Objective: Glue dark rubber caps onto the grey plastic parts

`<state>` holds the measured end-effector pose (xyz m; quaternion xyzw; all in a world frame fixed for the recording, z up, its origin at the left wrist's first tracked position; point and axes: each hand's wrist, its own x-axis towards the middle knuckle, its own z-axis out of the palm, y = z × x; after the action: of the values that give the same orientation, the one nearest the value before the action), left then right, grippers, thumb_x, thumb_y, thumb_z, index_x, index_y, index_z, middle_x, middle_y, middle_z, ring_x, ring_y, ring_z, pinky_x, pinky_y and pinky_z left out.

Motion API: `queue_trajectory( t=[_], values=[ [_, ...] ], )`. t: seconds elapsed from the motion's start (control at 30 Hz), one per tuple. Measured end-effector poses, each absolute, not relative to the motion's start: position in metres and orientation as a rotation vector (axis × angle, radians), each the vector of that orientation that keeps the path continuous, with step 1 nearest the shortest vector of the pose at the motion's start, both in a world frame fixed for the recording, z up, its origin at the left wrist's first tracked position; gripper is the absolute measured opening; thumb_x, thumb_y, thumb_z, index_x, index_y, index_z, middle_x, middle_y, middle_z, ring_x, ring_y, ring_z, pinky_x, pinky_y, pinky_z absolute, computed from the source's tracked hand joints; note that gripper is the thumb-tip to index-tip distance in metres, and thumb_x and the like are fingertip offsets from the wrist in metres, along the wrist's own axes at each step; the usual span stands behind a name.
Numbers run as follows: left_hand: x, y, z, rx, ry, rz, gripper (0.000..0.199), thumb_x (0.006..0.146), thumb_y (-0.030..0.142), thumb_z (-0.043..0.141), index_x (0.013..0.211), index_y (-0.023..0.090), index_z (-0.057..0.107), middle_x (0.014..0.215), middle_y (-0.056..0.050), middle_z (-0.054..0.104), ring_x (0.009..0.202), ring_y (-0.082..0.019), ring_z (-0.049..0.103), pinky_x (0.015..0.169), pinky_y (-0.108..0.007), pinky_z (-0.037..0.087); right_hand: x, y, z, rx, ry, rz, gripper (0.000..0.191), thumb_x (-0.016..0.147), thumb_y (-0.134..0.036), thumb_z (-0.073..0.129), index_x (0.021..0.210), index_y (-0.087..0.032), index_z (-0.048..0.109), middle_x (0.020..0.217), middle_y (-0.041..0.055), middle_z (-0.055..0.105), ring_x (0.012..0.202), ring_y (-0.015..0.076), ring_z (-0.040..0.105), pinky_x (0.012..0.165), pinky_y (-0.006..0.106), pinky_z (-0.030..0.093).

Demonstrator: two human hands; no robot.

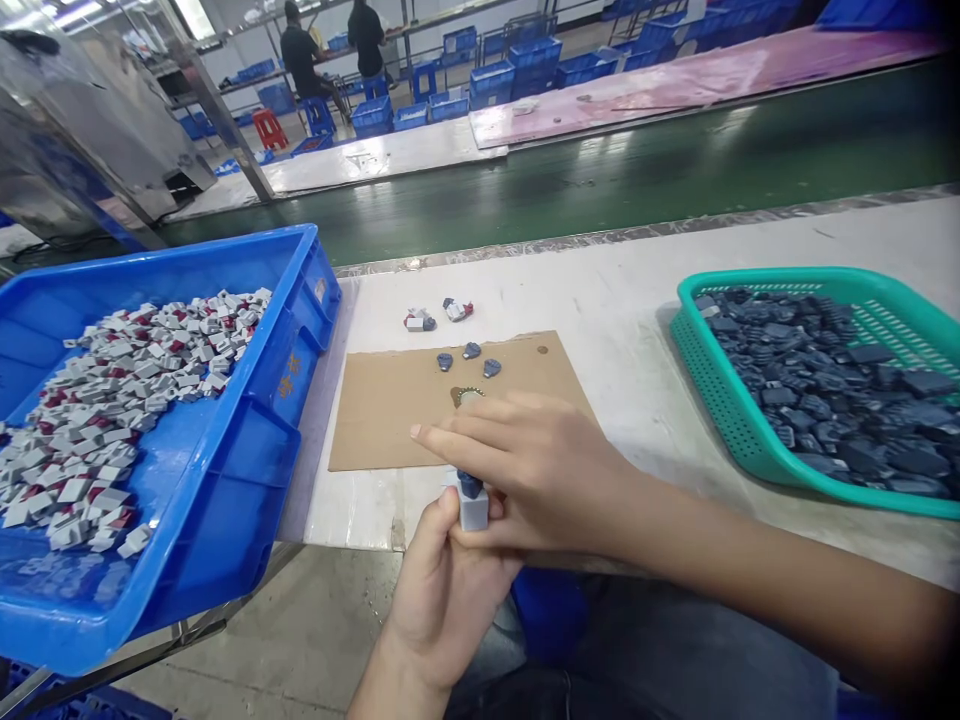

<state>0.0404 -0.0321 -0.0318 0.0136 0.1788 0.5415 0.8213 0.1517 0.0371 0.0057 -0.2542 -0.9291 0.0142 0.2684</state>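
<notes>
Left hand (450, 600) grasping a small grey-and-navy piece (473, 505), right hand (547, 470) gripping its side and covering the cardboard's (390, 410) near edge, blue bin (247, 400) left, green basket (720, 400) right.

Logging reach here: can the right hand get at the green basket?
Probably yes: nothing visible stands between the right hand and the green basket, though that hand is busy at the grey piece.
</notes>
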Motion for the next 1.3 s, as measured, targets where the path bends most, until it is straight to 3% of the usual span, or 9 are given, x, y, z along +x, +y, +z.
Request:
queue_trajectory(
  t=[0.13, 0.5, 0.63, 0.87, 1.07, 1.17, 1.23, 1.3],
  values=[
    [0.042, -0.031, -0.028, -0.023, 0.383, 1.195, 0.028, 0.087, 0.024, 0.041, 0.077, 0.013, 0.064, 0.075, -0.003, 0.064, 0.077, -0.011, 0.060, 0.079, -0.025, 0.046, 0.149, 0.041, 0.001, -0.633, -2.492, -0.179, 0.021, 0.076, -0.030, 0.046, 0.080, -0.013, 0.058, 0.073, 0.0049, 0.061, 0.068, 0.0167, 0.052, 0.055, 0.029, 0.031],
    [0.043, -0.026, -0.034, -0.179, 0.570, 1.259, 0.018, 0.085, 0.025, 0.046, 0.088, 0.019, 0.063, 0.079, -0.002, 0.064, 0.078, -0.013, 0.060, 0.076, -0.027, 0.048, 0.141, 0.049, -0.024, -0.608, -2.420, -0.527, 0.039, 0.082, -0.043, 0.039, 0.062, -0.013, 0.053, 0.052, 0.0007, 0.048, 0.050, 0.0140, 0.041, 0.053, 0.028, 0.028],
    [0.044, -0.025, -0.035, -0.213, 0.596, 1.271, 0.019, 0.085, 0.025, 0.047, 0.094, 0.018, 0.061, 0.084, -0.003, 0.063, 0.084, -0.013, 0.059, 0.078, -0.028, 0.047, 0.139, 0.049, -0.029, -0.597, -2.405, -0.557, 0.047, 0.087, -0.046, 0.033, 0.059, -0.013, 0.051, 0.050, 0.0014, 0.047, 0.048, 0.0141, 0.040, 0.053, 0.028, 0.027],
    [0.041, -0.024, -0.036, -0.331, 0.543, 1.266, 0.019, 0.087, 0.025, 0.043, 0.085, 0.015, 0.058, 0.067, 0.001, 0.061, 0.068, -0.010, 0.060, 0.074, -0.026, 0.047, 0.134, 0.048, -0.033, -0.615, -2.365, -0.510, 0.055, 0.093, -0.042, 0.017, 0.055, -0.015, 0.046, 0.045, 0.0007, 0.041, 0.044, 0.0135, 0.035, 0.049, 0.027, 0.022],
    [0.038, -0.024, -0.040, -0.314, 0.487, 1.264, 0.022, 0.088, 0.029, 0.040, 0.088, 0.017, 0.059, 0.073, 0.001, 0.064, 0.070, -0.010, 0.060, 0.079, -0.028, 0.046, 0.130, 0.043, -0.030, -0.709, -2.436, -0.349, 0.042, 0.087, -0.042, 0.033, 0.058, -0.015, 0.048, 0.046, 0.0012, 0.045, 0.045, 0.0135, 0.039, 0.050, 0.028, 0.023],
    [0.038, -0.025, -0.043, -0.280, 0.472, 1.253, 0.025, 0.088, 0.031, 0.040, 0.086, 0.018, 0.061, 0.078, 0.001, 0.066, 0.077, -0.011, 0.061, 0.079, -0.028, 0.046, 0.130, 0.039, -0.022, -0.878, -2.554, -0.244, 0.032, 0.078, -0.043, 0.050, 0.078, -0.011, 0.058, 0.055, 0.0028, 0.054, 0.053, 0.0163, 0.047, 0.054, 0.030, 0.026],
    [0.038, -0.027, -0.045, -0.287, 0.459, 1.232, 0.023, 0.087, 0.031, 0.043, 0.082, 0.017, 0.061, 0.074, 0.002, 0.066, 0.075, -0.010, 0.062, 0.080, -0.029, 0.045, 0.132, 0.037, -0.015, -0.953, -2.635, -0.097, 0.050, 0.073, -0.042, 0.058, 0.109, -0.008, 0.053, 0.068, 0.0050, 0.060, 0.062, 0.0192, 0.051, 0.058, 0.031, 0.030],
    [0.037, -0.028, -0.047, -0.304, 0.443, 1.209, 0.021, 0.085, 0.029, 0.047, 0.077, 0.017, 0.062, 0.069, 0.003, 0.065, 0.071, -0.009, 0.062, 0.079, -0.028, 0.045, 0.136, 0.038, -0.008, -0.939, -2.682, 0.141, 0.076, 0.070, -0.044, 0.063, 0.130, -0.008, 0.034, 0.084, 0.0066, 0.062, 0.071, 0.0206, 0.053, 0.064, 0.031, 0.034]
  ],
)
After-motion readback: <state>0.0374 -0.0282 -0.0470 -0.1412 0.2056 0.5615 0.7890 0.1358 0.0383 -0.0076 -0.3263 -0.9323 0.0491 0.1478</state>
